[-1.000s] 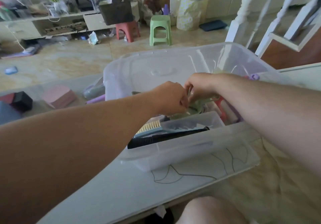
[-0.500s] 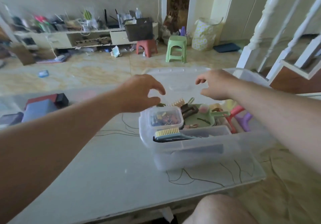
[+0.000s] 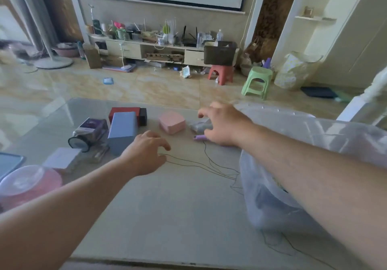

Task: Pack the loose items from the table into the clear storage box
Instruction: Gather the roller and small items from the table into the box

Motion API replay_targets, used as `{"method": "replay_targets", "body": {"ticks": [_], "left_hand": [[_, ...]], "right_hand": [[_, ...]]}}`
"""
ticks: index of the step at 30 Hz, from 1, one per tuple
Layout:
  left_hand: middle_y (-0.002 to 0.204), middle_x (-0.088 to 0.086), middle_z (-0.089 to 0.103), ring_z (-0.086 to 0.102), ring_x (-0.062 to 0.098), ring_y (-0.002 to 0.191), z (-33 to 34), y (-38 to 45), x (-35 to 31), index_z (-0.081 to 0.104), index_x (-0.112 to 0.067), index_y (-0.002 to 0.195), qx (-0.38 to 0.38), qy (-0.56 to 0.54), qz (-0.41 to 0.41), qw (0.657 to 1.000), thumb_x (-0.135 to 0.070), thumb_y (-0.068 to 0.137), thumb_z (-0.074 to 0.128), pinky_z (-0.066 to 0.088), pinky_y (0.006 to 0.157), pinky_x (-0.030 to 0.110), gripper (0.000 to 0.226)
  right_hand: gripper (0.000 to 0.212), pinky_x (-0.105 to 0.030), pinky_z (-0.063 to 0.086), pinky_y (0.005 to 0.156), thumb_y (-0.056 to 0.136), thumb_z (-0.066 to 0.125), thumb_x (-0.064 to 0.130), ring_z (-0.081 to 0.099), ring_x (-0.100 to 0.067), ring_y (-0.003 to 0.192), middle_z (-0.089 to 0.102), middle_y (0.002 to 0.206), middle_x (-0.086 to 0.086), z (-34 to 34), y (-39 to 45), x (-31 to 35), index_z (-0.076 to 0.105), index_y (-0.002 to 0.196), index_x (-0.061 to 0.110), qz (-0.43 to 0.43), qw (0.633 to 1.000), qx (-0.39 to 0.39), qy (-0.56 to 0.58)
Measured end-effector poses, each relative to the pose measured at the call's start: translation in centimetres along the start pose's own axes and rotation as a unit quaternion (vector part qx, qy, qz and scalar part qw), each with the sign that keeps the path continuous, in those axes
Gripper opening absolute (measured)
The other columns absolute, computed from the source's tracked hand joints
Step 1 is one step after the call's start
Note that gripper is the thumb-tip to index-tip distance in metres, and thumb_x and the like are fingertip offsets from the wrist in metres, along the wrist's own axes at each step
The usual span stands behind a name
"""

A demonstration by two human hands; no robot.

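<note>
While both hands reach out empty, left hand (image 3: pixel 146 154) loosely curled and right hand (image 3: pixel 222 127) spread over the grey packet (image 3: pixel 201 125) and purple item (image 3: pixel 200 137), each grip should close fully before lifting toward the clear storage box (image 3: pixel 314 144) at right on the tabletop (image 3: pixel 178 206).

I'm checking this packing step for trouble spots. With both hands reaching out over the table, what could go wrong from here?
1. The right hand spreads over both the grey packet and the purple stick; it may catch only one and knock the other away.
2. The right forearm passes close over the clear storage box, whose image is blurred, and might bump it.
</note>
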State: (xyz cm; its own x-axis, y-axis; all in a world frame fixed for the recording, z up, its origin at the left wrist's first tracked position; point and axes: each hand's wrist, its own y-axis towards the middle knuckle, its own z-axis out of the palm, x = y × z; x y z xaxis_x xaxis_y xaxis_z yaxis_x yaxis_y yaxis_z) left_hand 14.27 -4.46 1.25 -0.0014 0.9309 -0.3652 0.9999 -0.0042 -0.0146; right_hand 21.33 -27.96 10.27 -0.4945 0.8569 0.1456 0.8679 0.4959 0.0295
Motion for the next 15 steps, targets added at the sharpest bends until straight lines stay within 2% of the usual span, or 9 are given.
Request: {"method": "replay_targets", "body": {"ticks": [3, 6, 8, 10, 13, 15], "left_hand": [[0.149, -0.003, 0.04, 0.034, 0.029, 0.138, 0.6, 1.7, 3.8, 0.064, -0.045, 0.125, -0.052, 0.035, -0.055, 0.996, -0.038, 0.086, 0.065, 0.035, 0.114, 0.045, 0.039], [0.156, 0.005, 0.028, 0.026, 0.037, 0.14, 0.0, 4.7, 8.6, 0.048, -0.046, 0.141, -0.107, 0.077, -0.139, 0.981, -0.046, 0.083, 0.063, 0.03, 0.115, 0.049, 0.06], [0.156, 0.01, 0.02, 0.027, 0.042, 0.138, -0.4, 7.0, 11.5, 0.034, -0.045, 0.149, -0.093, 0.076, -0.208, 0.971, -0.062, 0.079, 0.062, 0.033, 0.113, 0.052, 0.077], [0.156, 0.012, 0.017, 0.033, 0.045, 0.135, 0.0, 8.7, 13.0, 0.024, -0.046, 0.151, -0.055, 0.051, -0.243, 0.967, -0.077, 0.072, 0.06, 0.04, 0.104, 0.053, 0.092], [0.155, 0.015, 0.013, 0.043, 0.046, 0.126, 1.7, 10.2, 13.5, 0.019, -0.047, 0.149, -0.036, 0.035, -0.249, 0.967, -0.07, 0.071, 0.061, 0.046, 0.094, 0.05, 0.092], [0.15, 0.018, 0.021, 0.044, 0.045, 0.121, 2.3, 10.5, 13.6, 0.014, -0.046, 0.15, -0.034, 0.055, -0.241, 0.968, -0.064, 0.073, 0.06, 0.045, 0.084, 0.048, 0.092]], "right_hand": [[0.044, -0.044, 0.049, 0.09, 0.089, 0.061, 0.031, 0.046, -0.031, 0.127, 0.047, 0.134, 0.0, 4.8, 4.6, 0.7, 0.053, 0.13, 0.043, 0.054, 0.997, 0.053, -0.025], [0.05, -0.043, 0.046, 0.095, 0.089, 0.057, 0.029, 0.042, -0.037, 0.135, 0.046, 0.139, -0.004, 9.7, 9.1, 1.0, 0.051, 0.138, 0.04, 0.076, 0.992, 0.093, -0.032], [0.057, -0.044, 0.046, 0.103, 0.085, 0.06, 0.031, 0.045, -0.039, 0.134, 0.047, 0.139, -0.009, 12.6, 11.7, 1.4, 0.05, 0.141, 0.037, 0.077, 0.992, 0.102, -0.015], [0.063, -0.045, 0.043, 0.108, 0.082, 0.063, 0.034, 0.044, -0.04, 0.131, 0.045, 0.141, -0.012, 15.1, 13.8, 2.0, 0.046, 0.143, 0.035, 0.078, 0.992, 0.102, -0.013], [0.079, -0.049, 0.04, 0.111, 0.083, 0.065, 0.045, 0.035, -0.041, 0.134, 0.034, 0.149, -0.013, 17.6, 17.2, 3.0, 0.031, 0.153, 0.035, 0.12, 0.991, 0.063, 0.006], [0.089, -0.054, 0.041, 0.109, 0.082, 0.067, 0.057, 0.032, -0.042, 0.134, 0.028, 0.151, -0.013, 18.6, 19.4, 3.5, 0.024, 0.156, 0.034, 0.152, 0.987, 0.037, 0.019]]}}
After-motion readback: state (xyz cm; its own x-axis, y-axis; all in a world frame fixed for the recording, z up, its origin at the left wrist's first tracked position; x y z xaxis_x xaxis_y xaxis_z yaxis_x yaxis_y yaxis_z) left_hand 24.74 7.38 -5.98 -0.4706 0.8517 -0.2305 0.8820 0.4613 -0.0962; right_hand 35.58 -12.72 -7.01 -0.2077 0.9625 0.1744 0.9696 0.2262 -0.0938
